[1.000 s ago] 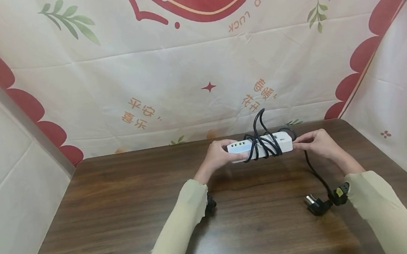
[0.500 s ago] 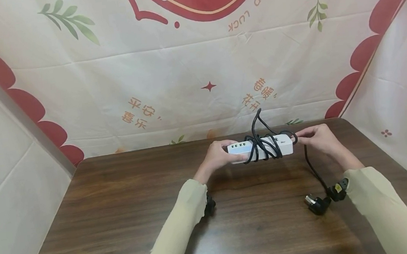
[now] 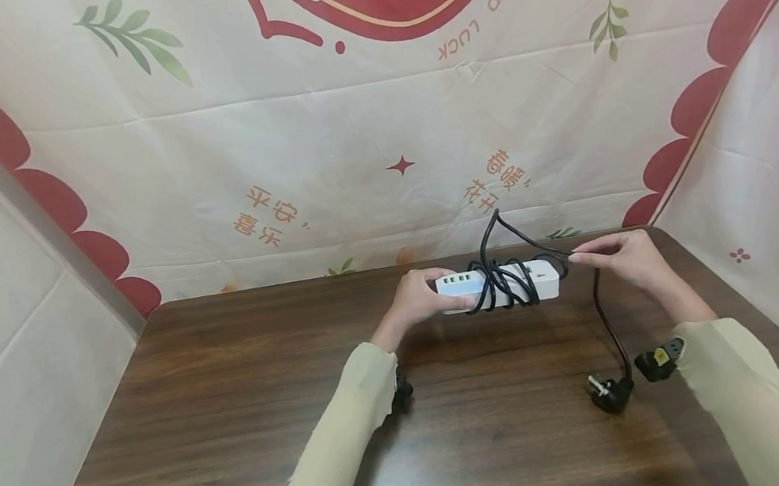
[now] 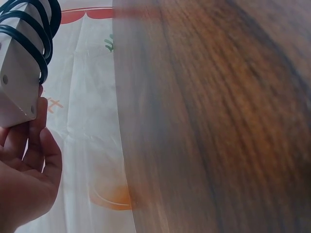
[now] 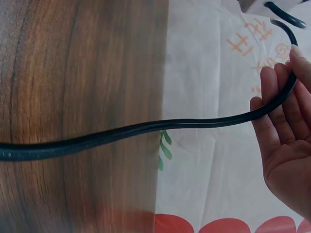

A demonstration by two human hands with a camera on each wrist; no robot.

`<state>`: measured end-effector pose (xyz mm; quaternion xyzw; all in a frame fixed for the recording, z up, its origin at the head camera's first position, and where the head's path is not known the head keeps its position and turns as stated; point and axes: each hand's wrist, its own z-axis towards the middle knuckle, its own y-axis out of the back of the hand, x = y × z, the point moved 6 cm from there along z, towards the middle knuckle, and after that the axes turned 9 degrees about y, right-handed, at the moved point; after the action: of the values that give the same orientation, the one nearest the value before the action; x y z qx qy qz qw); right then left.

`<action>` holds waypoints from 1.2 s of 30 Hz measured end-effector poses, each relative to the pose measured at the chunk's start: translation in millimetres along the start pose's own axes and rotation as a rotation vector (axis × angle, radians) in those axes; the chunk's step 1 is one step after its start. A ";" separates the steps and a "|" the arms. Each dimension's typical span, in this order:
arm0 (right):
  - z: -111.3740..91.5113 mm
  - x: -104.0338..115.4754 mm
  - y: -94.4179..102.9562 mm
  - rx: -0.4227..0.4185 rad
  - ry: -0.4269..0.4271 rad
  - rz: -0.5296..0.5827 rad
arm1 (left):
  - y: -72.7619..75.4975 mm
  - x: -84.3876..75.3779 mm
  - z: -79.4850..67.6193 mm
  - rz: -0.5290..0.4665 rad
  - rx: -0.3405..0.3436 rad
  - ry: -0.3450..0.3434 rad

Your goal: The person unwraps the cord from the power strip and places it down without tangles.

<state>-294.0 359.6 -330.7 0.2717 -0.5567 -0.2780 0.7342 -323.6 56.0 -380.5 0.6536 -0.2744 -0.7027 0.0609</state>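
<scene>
A white power strip [image 3: 546,278] with a row of USB ports hangs over the far part of the table, its black cord [image 3: 503,282] wound round the middle. My left hand [image 3: 415,301] grips its left end, thumb on the front face. Off the right end, my right hand [image 3: 622,256] pinches the cord between thumb and fingertips. In the right wrist view the cord [image 5: 214,122] runs across the fingers of that hand [image 5: 291,131]. A loop of it rises above the strip. From the right hand the cord drops to a black plug [image 3: 612,394] low over the table.
The brown wooden table [image 3: 237,417] ends at a printed cloth backdrop [image 3: 352,160], close behind the strip. Cloth walls stand at left and right. A black wrist device [image 3: 658,361] sits at the right sleeve, near the plug; another [image 3: 401,392] shows at the left sleeve.
My right hand has moved from the strip's end outward to the right and slightly up, drawing the cord with it. The loop above the strip has widened. My left hand stays in place.
</scene>
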 end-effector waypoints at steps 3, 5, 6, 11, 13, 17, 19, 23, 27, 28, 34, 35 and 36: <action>-3.2 -1.2 6.1 0.003 -0.006 0.003 | -0.3 0.2 0.4 0.007 -0.008 0.003; -5.5 -2.5 9.4 0.013 -0.012 0.010 | -0.1 0.2 0.4 0.011 -0.015 0.004; -6.6 -3.0 10.9 0.019 -0.014 0.014 | -0.1 0.4 0.5 0.014 -0.018 0.004; -11.9 -5.0 17.7 0.054 -0.012 0.041 | 0.7 0.2 -0.2 0.048 -0.041 0.003; -13.8 -6.7 20.9 0.065 -0.010 0.030 | 0.7 0.1 -0.4 0.063 -0.046 0.006; -17.4 -11.8 27.0 0.098 -0.007 0.009 | 0.1 0.8 0.1 0.093 -0.059 0.011; -19.0 -14.4 29.5 0.113 -0.006 0.006 | 0.3 1.5 0.6 0.106 -0.071 0.013; -23.9 -17.6 34.1 0.137 -0.006 0.001 | 1.8 3.2 1.2 0.122 -0.100 0.017; -31.6 -19.2 39.1 0.146 -0.008 -0.031 | 3.3 4.9 1.7 0.127 -0.124 0.023; -33.7 -19.7 40.1 0.147 -0.008 -0.035 | 3.7 5.3 1.8 0.127 -0.130 0.025; -42.5 -27.8 45.7 0.157 -0.008 -0.082 | 4.7 6.2 2.9 0.116 -0.150 0.038; -43.7 -29.6 46.8 0.161 -0.008 -0.092 | 4.9 6.2 3.1 0.112 -0.152 0.039; -45.0 -31.2 47.9 0.162 -0.008 -0.097 | 5.0 6.2 3.2 0.111 -0.155 0.040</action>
<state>-252.4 419.2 -328.0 0.3556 -0.5666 -0.2683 0.6932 -329.0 50.0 -383.7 0.6445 -0.2536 -0.7043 0.1557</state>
